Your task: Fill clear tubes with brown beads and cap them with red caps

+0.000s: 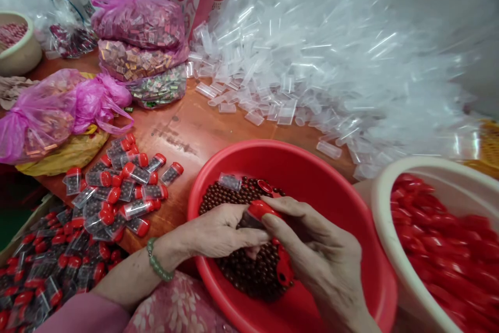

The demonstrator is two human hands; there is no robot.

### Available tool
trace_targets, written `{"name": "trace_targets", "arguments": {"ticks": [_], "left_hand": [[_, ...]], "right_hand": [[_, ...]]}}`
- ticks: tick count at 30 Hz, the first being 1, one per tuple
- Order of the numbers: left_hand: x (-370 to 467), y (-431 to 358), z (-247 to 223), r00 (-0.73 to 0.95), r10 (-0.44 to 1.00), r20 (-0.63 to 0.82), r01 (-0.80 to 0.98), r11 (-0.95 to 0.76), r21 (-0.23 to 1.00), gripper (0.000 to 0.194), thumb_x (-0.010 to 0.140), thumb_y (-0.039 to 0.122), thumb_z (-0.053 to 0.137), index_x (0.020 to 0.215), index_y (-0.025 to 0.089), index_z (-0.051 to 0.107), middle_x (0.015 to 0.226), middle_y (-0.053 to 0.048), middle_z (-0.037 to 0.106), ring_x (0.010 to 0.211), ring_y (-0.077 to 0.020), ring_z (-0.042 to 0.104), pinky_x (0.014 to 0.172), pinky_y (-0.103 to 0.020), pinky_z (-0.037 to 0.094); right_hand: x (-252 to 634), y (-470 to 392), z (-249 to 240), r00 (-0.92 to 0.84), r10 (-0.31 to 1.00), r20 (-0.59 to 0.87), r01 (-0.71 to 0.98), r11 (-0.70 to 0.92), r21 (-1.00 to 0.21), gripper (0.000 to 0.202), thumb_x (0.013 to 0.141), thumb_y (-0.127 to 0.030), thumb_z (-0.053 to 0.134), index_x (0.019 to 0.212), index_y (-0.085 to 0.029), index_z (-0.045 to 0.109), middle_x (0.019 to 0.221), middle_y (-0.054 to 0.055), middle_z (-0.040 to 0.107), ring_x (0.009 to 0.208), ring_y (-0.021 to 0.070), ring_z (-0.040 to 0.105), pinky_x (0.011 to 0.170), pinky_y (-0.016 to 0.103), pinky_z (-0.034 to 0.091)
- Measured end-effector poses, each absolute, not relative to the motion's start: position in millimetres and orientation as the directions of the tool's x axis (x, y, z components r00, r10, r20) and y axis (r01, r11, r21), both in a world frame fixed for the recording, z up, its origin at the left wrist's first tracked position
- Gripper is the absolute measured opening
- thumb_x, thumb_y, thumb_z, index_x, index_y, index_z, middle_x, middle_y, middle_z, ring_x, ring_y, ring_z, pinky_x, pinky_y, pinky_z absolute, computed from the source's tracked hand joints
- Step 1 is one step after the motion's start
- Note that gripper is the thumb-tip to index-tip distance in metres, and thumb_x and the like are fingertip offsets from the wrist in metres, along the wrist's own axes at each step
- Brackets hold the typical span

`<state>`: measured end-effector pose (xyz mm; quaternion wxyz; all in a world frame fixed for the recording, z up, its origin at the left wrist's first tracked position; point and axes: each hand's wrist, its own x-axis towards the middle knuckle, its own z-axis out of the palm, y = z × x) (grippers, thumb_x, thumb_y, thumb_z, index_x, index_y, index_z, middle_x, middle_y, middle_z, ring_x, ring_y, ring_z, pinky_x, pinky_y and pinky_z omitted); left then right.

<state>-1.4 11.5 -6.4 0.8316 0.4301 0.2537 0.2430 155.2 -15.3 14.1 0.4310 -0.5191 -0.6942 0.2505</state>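
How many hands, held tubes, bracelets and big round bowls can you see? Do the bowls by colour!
Left hand and right hand: 2
Held tube: 1
Green bracelet: 1
Red bowl: 1
Cream bowls: 2
Total: 7

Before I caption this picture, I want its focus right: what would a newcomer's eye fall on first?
Probably the big red basin at lower centre, with dark beads in it and the left hand and right hand holding a red-capped container above them. Next, the shiny heap of clear plastic pieces at the back right of the table. The glossy red pieces in the pale tub at the right edge stand out too.
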Motion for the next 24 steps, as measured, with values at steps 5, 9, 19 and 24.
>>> {"name": "trace_targets", "arguments": {"ticks": [5, 9, 19, 24], "left_hand": [[-1.3, 11.8, -4.3, 0.760, 0.597, -0.255, -0.122, 0.516, 0.848, 0.014, 0.086, 0.022, 0.056, 0.075, 0.015, 0.049, 0.063, 0.004, 0.049, 0.058, -0.0081, 0.046, 0.058, -0.022, 0.038], [-3.3, 12.6, -0.7, 0.752, 0.600, -0.273, -0.050, 0.465, 0.884, 0.008, 0.085, 0.018, 0.056, 0.080, 0.015, 0.051, 0.067, 0.004, 0.048, 0.061, -0.0084, 0.045, 0.060, -0.022, 0.038], [-1.2, 12.2, -5.7, 0.788, 0.536, -0.303, -0.087, 0.584, 0.807, 0.026, 0.083, 0.032, 0.064, 0.070, 0.016, 0.049, 0.058, 0.005, 0.048, 0.054, -0.0081, 0.046, 0.056, -0.022, 0.039], [-0.4, 12.4, -9.3, 0.768, 0.582, -0.267, -0.182, 0.598, 0.781, 0.049, 0.070, 0.058, 0.071, 0.064, 0.013, 0.053, 0.059, 0.003, 0.052, 0.055, -0.0074, 0.046, 0.056, -0.022, 0.037]], "right_hand": [[157.1, -17.5, 18.1, -0.061, 0.952, 0.299, 0.446, 0.294, -0.846, 0.021, 0.083, -0.012, 0.066, 0.097, -0.027, 0.070, 0.086, 0.001, 0.073, 0.074, 0.0170, 0.069, 0.065, 0.028, 0.059], [162.4, -20.9, 18.9, -0.123, 0.953, 0.277, 0.480, 0.301, -0.824, 0.025, 0.082, -0.011, 0.066, 0.099, -0.028, 0.071, 0.088, 0.001, 0.073, 0.078, 0.0179, 0.069, 0.067, 0.028, 0.059], [164.5, -20.3, 20.1, -0.271, 0.872, 0.407, 0.590, 0.484, -0.646, 0.025, 0.085, -0.010, 0.062, 0.105, -0.024, 0.065, 0.088, 0.004, 0.070, 0.075, 0.0177, 0.067, 0.067, 0.030, 0.057], [161.0, -19.7, 16.1, -0.440, 0.804, 0.399, 0.724, 0.581, -0.373, 0.066, 0.079, -0.056, 0.066, 0.128, -0.015, 0.049, 0.101, 0.016, 0.066, 0.088, 0.0308, 0.065, 0.067, 0.042, 0.055]]}}
